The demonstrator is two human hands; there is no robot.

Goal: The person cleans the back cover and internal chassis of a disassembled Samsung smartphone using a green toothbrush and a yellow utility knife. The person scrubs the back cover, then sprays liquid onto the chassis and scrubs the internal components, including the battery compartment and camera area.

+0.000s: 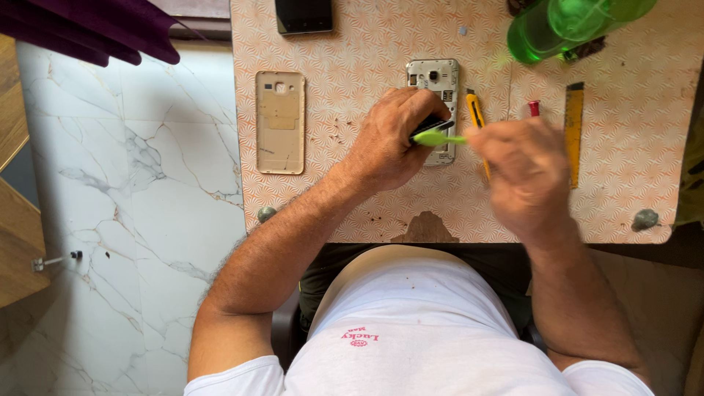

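Note:
My left hand [392, 139] rests on an opened phone body [435, 88] lying back-up on the patterned table [352, 198], and its fingers grip a small dark part against the phone. My right hand [524, 172], blurred, grips a light green brush-like tool [438, 137] whose tip touches the dark part at the left fingertips. The phone's lower half is hidden under my left hand.
A beige phone back cover [280, 122] lies to the left. A dark phone [303, 15] sits at the far edge. A yellow utility knife [477, 117], a red-tipped tool [534, 108], a yellow ruler [574, 132] and a green bottle [572, 26] lie to the right.

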